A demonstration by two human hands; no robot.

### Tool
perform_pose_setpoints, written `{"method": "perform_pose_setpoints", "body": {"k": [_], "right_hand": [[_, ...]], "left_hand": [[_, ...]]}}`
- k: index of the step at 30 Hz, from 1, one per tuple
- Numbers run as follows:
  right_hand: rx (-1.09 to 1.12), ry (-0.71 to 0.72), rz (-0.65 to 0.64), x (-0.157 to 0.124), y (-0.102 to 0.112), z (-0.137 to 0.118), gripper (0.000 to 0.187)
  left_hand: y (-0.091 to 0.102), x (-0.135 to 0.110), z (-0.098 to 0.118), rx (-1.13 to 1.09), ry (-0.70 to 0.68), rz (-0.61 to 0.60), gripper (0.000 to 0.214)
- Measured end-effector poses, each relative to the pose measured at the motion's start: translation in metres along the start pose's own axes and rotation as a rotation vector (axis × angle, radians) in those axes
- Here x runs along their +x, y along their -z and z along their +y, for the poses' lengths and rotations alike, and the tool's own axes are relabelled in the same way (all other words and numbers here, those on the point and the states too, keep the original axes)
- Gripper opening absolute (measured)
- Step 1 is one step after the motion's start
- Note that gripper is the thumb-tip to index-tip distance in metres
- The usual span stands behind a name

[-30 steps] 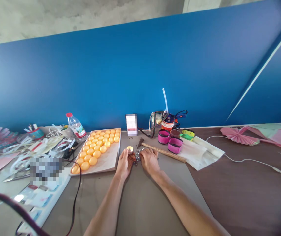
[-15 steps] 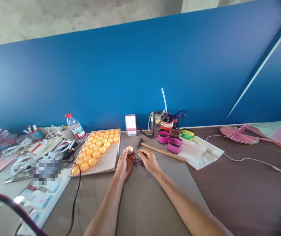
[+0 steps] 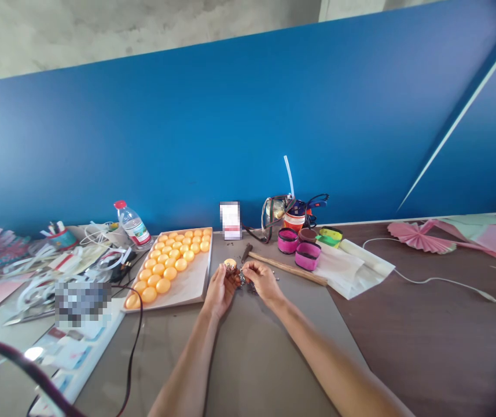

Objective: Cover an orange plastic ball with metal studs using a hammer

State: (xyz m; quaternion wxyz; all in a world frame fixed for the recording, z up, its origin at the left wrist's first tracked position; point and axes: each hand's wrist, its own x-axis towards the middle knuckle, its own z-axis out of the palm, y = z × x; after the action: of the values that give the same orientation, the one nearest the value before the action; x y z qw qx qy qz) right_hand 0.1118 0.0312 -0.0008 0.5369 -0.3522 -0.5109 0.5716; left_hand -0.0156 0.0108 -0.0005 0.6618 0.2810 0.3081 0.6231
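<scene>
My left hand (image 3: pixel 219 291) is closed, with an orange ping-pong ball (image 3: pixel 230 262) at its fingertips. Small dark and silvery bits show against the ball's near side, too small to name. Just to the right, my right hand (image 3: pixel 263 282) pinches thumb and finger together close to the left fingers; whatever is between them is hidden. Between and below both hands lies a heap of small shiny metal pieces (image 3: pixel 242 280), partly covered by the fingers. Behind the right hand a hammer (image 3: pixel 289 267) with a wooden handle rests slantwise on the grey mat (image 3: pixel 269 353).
On the left, a shallow tray (image 3: pixel 192 289) holds rows of orange balls. A water bottle (image 3: pixel 133 225), cables and strips of material clutter that side. Pink and black bands (image 3: pixel 307 255), white sheets (image 3: pixel 352 272) and a white cable (image 3: pixel 438 282) lie to the right. A blue partition (image 3: pixel 230 133) stands behind.
My right fingers have shifted slightly up and in toward the left hand. The left hand and the ball have hardly moved.
</scene>
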Motion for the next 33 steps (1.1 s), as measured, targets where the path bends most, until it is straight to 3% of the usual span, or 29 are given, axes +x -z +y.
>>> {"method": "perform_pose_setpoints", "body": {"k": [9,15,24,33], "right_hand": [[0.058,-0.050,-0.026,-0.0029,-0.0033,-0.0040,0.016],[-0.057,-0.002,0.005,-0.0012,-0.0005,0.0006,0.016],[-0.039,-0.025,-0.039,-0.0051,-0.0057,-0.0087,0.016],[-0.038,-0.024,-0.057,-0.0023,-0.0019,0.0008,0.018]], "left_hand": [[-0.0022,-0.0027,0.0004,0.040,0.001,-0.115,0.033],[0.0009,-0.0008,-0.0031,0.028,0.013,-0.070,0.032],[0.0025,-0.0006,-0.0067,0.053,0.019,-0.086,0.033],[-0.0005,-0.0019,-0.0070,0.086,-0.008,-0.108,0.033]]}}
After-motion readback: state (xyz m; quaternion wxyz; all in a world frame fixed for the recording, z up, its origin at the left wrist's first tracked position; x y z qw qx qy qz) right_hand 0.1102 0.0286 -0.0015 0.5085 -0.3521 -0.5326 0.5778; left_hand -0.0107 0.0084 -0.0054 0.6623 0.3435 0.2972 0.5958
